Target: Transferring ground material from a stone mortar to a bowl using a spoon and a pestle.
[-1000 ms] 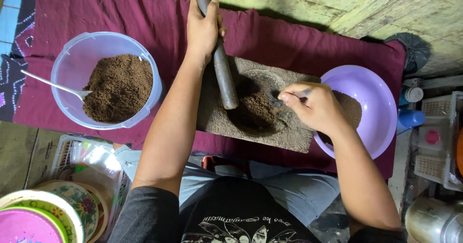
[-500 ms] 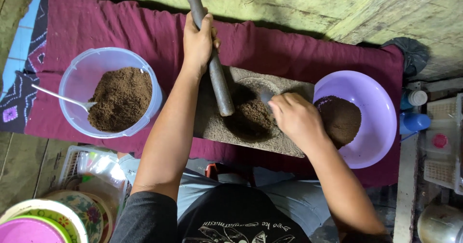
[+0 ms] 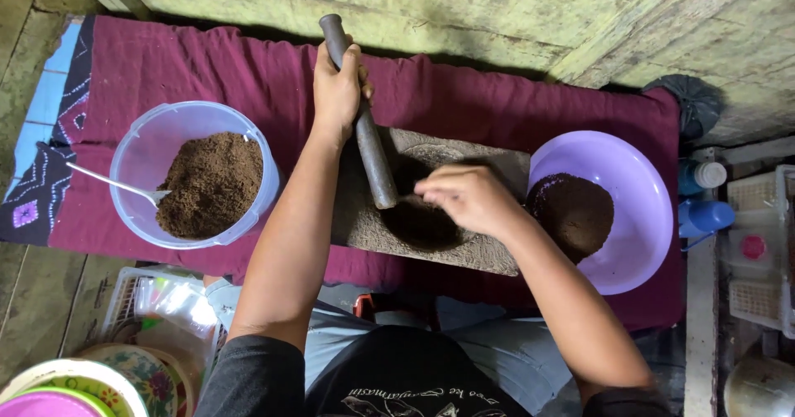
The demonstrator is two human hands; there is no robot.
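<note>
A maroon cloth [image 3: 207,69] lies spread over a worn wooden plank floor [image 3: 33,301], running up to a wall of weathered, greenish boards [image 3: 464,11]. On the cloth sits a flat rectangular grinding stone [image 3: 489,247], with a clear plastic bowl [image 3: 141,148] of brown powder and a spoon [image 3: 116,185] to its left and a purple bowl [image 3: 638,185] holding darker ground material to its right. Patterned plates [image 3: 74,380] are cut off at the lower left corner, and blue bottles [image 3: 704,214] and white baskets [image 3: 758,243] at the right edge are only partly in view. The left hand [image 3: 338,90] is closed around a dark cylindrical stone roller [image 3: 364,135], tilted with its lower end on the grinding stone. The right hand [image 3: 468,197] hovers over the dark paste [image 3: 418,226] in the stone's middle, fingers curled; whether it holds anything cannot be told. The paste looks moist, near black, partly hidden by that hand.
</note>
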